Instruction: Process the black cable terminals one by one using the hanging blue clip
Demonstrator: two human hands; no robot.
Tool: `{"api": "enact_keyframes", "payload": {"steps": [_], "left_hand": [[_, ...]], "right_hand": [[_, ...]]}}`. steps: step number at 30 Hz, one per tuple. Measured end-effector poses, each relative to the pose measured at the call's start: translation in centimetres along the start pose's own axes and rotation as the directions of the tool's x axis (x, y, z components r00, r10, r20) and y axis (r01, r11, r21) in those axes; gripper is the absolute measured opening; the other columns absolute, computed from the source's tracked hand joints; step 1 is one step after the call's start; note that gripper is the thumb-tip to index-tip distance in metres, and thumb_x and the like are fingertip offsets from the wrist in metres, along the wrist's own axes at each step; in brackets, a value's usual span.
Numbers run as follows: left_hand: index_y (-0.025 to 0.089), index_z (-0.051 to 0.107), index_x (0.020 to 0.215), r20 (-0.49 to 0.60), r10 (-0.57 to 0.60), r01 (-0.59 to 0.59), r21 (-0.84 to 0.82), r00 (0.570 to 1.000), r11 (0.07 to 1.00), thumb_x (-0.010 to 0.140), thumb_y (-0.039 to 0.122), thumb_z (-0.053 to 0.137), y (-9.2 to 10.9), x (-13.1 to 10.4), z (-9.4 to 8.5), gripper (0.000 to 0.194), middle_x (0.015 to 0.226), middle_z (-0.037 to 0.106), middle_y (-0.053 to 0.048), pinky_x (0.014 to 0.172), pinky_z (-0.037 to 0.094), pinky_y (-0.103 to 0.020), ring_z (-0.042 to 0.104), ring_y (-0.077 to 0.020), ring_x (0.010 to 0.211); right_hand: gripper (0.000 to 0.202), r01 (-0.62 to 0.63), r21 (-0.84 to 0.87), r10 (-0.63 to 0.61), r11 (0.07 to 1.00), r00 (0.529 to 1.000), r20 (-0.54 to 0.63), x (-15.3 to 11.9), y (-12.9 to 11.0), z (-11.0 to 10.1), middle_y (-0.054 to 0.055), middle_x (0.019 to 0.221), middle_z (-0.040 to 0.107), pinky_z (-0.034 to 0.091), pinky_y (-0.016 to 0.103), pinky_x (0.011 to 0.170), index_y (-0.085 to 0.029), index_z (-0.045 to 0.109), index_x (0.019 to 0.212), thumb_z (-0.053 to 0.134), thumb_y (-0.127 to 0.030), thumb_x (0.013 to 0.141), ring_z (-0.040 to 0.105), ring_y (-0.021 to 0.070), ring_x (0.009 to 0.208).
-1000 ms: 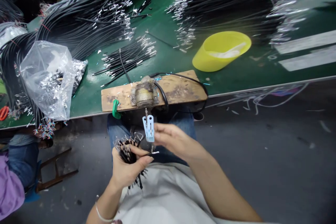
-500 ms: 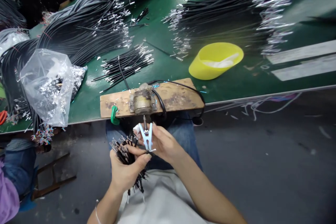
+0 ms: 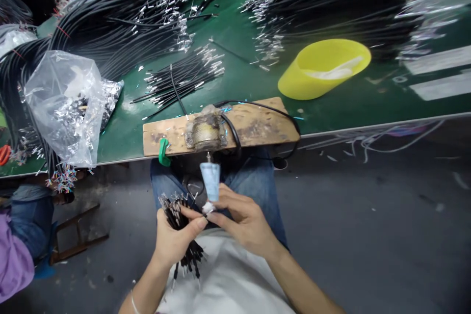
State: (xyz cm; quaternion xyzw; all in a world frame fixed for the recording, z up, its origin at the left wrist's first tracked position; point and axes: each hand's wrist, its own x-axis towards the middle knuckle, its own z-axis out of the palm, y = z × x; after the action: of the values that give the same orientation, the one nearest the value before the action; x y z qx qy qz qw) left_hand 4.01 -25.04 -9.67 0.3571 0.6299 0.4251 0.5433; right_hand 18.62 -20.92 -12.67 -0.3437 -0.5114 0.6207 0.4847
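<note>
My left hand (image 3: 172, 238) is closed around a bundle of short black cables (image 3: 191, 255), their stripped ends sticking out at top and bottom. Its thumb and forefinger pinch one cable out to the right. My right hand (image 3: 245, 216) meets that cable's tip with thumb and fingers pressed together; a white wrapping shows at a fingertip, and the tip itself is mostly hidden. Just above the fingers, a light-blue clip (image 3: 211, 181) hangs on the shaft of a small motor (image 3: 206, 132), its outline smeared.
The motor sits on a wooden board (image 3: 257, 125) at the green table's edge, beside a green clamp (image 3: 164, 152). Behind lie a short cable pile (image 3: 184, 78), long black cables (image 3: 331, 0) and a slanted yellow container (image 3: 305, 76). A plastic bag of scraps (image 3: 66, 108) stands left.
The clip's two prongs were distinct and are now a blur. My right hand has moved down from beside the clip to the cable tip at my left fingers. The view has shifted slightly.
</note>
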Motion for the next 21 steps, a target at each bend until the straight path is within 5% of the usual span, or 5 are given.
{"api": "enact_keyframes", "payload": {"steps": [3, 8, 11, 16, 21], "left_hand": [[0.010, 0.070, 0.063, 0.056, -0.006, 0.007, -0.019, 0.998, 1.000, 0.067, 0.038, 0.071, 0.0, 0.0, 0.2, 0.028, 0.047, 0.057, -0.002, 0.045, 0.041, -0.024, 0.049, -0.0098, 0.043], [0.012, 0.069, 0.062, 0.061, 0.045, -0.042, -0.044, 0.997, 0.998, 0.061, 0.035, 0.076, 0.4, -0.1, 0.5, 0.024, 0.061, 0.066, -0.005, 0.060, 0.048, -0.027, 0.058, -0.0146, 0.058], [0.013, 0.068, 0.062, 0.016, 0.084, -0.083, -0.049, 0.996, 0.995, 0.061, 0.029, 0.077, 0.7, -0.1, 0.7, 0.018, 0.056, 0.064, -0.003, 0.054, 0.046, -0.026, 0.055, -0.0125, 0.052], [0.014, 0.069, 0.061, -0.066, 0.160, -0.163, -0.040, 0.985, 0.986, 0.063, 0.024, 0.075, 1.5, 0.1, 0.7, 0.013, 0.056, 0.064, -0.002, 0.054, 0.046, -0.025, 0.056, -0.0124, 0.053], [0.013, 0.070, 0.062, -0.104, 0.179, -0.184, -0.034, 0.978, 0.982, 0.064, 0.018, 0.073, 1.8, 0.5, 1.1, 0.006, 0.057, 0.066, -0.003, 0.055, 0.047, -0.026, 0.058, -0.0140, 0.055]], "right_hand": [[0.027, -0.017, 0.100, 0.023, 0.995, 0.998, -0.062, -0.3, 0.0, 1.2, 0.001, 0.060, 0.051, 0.036, 0.028, 0.059, -0.019, 0.062, 0.061, 0.065, -0.040, 0.076, 0.044, 0.0146, 0.060], [0.037, -0.342, 0.455, 0.291, 0.822, 0.940, 0.179, 0.6, 0.3, 1.3, -0.003, 0.058, 0.045, 0.037, 0.024, 0.053, -0.017, 0.058, 0.066, 0.065, -0.053, 0.071, 0.041, 0.0107, 0.053], [0.039, -0.293, 0.373, 0.312, 0.880, 0.950, 0.011, 2.2, -0.2, 0.6, -0.003, 0.055, 0.044, 0.037, 0.024, 0.051, -0.017, 0.057, 0.064, 0.065, -0.055, 0.069, 0.042, 0.0109, 0.053], [0.058, -0.185, -0.016, 0.180, 0.983, 0.967, -0.181, 4.8, -2.2, 0.1, -0.002, 0.049, 0.041, 0.031, 0.024, 0.046, -0.016, 0.050, 0.045, 0.057, -0.071, 0.062, 0.038, 0.0102, 0.048], [0.056, -0.336, 0.123, 0.338, 0.934, 0.941, 0.003, 5.5, -2.7, 0.5, 0.000, 0.048, 0.051, 0.032, 0.023, 0.043, -0.014, 0.062, 0.054, 0.061, -0.069, 0.058, 0.043, 0.0099, 0.045]]}}
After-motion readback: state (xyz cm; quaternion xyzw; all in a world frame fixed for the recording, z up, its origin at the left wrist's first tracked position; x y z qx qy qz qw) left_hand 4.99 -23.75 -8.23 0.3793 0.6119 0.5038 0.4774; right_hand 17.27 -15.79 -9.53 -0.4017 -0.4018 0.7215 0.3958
